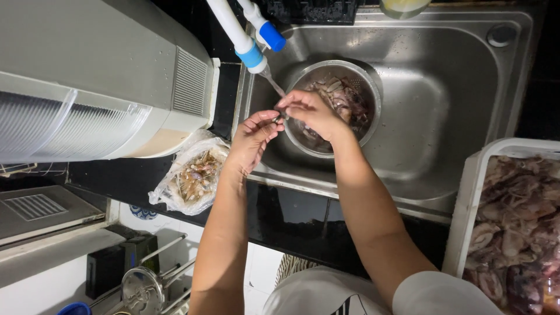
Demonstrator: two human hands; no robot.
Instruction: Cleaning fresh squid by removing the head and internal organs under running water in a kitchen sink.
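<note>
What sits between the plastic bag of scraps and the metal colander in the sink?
The left hand, above the sink rim, lies between bag and colander in the head view.

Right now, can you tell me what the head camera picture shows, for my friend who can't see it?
Two bare hands, left hand and right hand, pinch a small piece of seafood under a running tap, above a metal colander in a steel sink. A white tub of seafood sits right; a plastic bag of scraps left.

A clear plastic bag (192,175) of scraps lies on the dark counter (116,175), beside a grey appliance (99,76), and a white tray (513,221) of seafood stands at right.
</note>
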